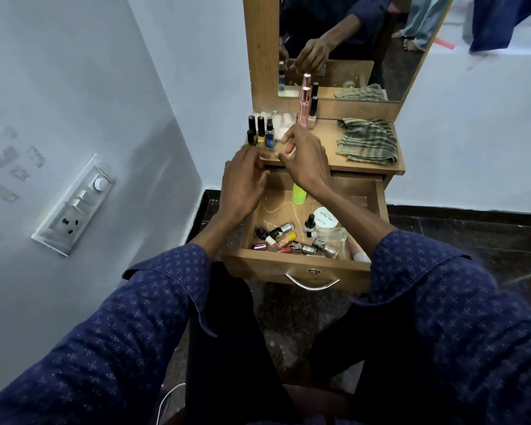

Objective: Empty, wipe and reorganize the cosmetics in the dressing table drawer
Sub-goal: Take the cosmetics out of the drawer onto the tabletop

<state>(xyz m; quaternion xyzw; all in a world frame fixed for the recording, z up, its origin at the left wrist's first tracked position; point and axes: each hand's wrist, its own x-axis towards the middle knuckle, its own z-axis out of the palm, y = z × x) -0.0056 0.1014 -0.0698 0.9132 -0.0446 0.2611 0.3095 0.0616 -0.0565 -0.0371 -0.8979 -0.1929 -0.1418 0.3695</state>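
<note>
A: Bottles (pixel 291 239) of nail polish lie jumbled at the front of the open drawer (pixel 298 262), just behind its metal handle (pixel 312 282). How do they handle?

B: Judged light, rigid, glass-bodied; smooth and likely slippery, breakable if knocked together. I would take each one by the cap or across the shoulder, one at a time.

A: State of your hands?

B: My left hand (pixel 242 185) hovers above the drawer's rear left corner, fingers loosely curled, apparently holding nothing. My right hand (pixel 304 157) is over the tabletop behind the drawer, fingertips bent near the upright bottles (pixel 259 131); whether it pinches something I cannot tell.

A: Other items?

B: A green tube (pixel 299 194) and a white round tin (pixel 326 220) lie deeper in the drawer. A checked cloth (pixel 368 142) lies on the tabletop, behind the drawer's right side.
</note>
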